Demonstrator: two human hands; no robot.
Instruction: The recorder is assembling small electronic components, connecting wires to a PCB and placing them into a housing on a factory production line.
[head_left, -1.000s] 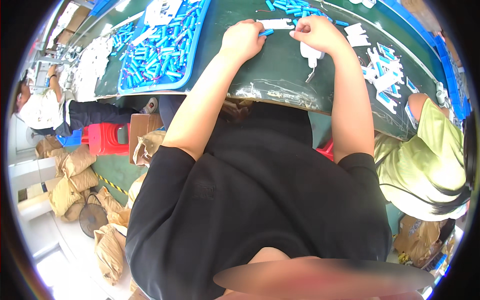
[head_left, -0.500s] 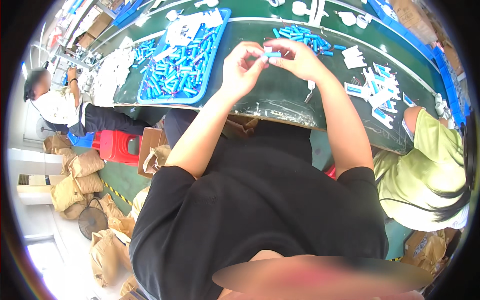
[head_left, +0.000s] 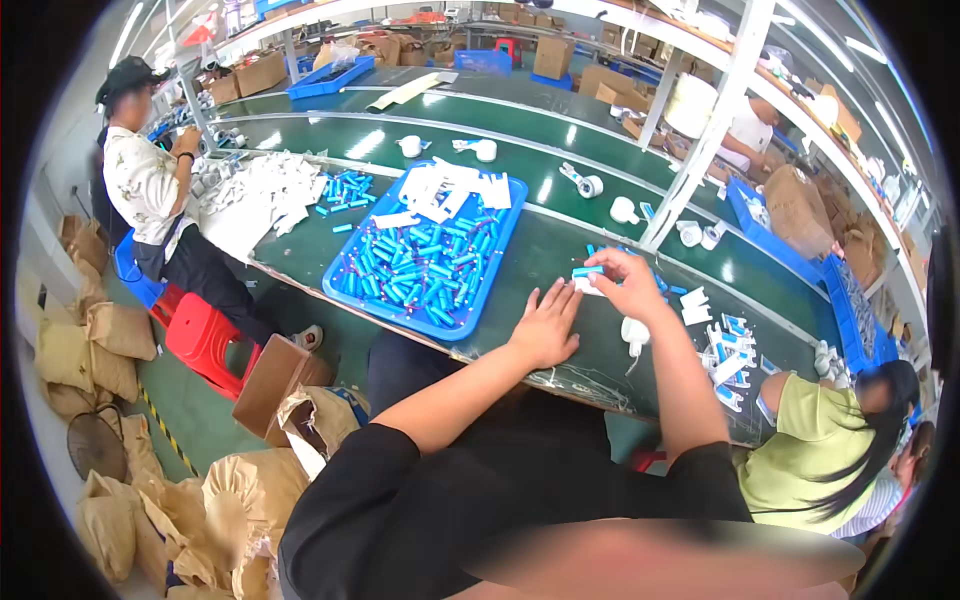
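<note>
My right hand (head_left: 628,285) pinches a small blue cylindrical battery (head_left: 587,271) above the green work table. A small white piece (head_left: 589,287) shows just under the battery; whether the two are joined I cannot tell. Flat on the table with its fingers stretched out, my left hand (head_left: 546,326) has its fingertips close to that white piece. To the left stands a blue tray (head_left: 333,290) heaped with blue batteries (head_left: 425,265), and white plastic parts (head_left: 440,190) lie over its far end. More blue batteries, partly hidden, lie behind my right hand.
A white round-headed part (head_left: 634,336) lies near my right wrist. Beyond it are white frames with blue batteries (head_left: 730,352). White parts (head_left: 270,195) form a pile at the left. Co-workers sit on both sides, and a white post (head_left: 710,120) rises behind the table.
The view has tilted upward. My hands, together around the battery before, have come apart: the left has lowered flat onto the table, while the right keeps the battery.
</note>
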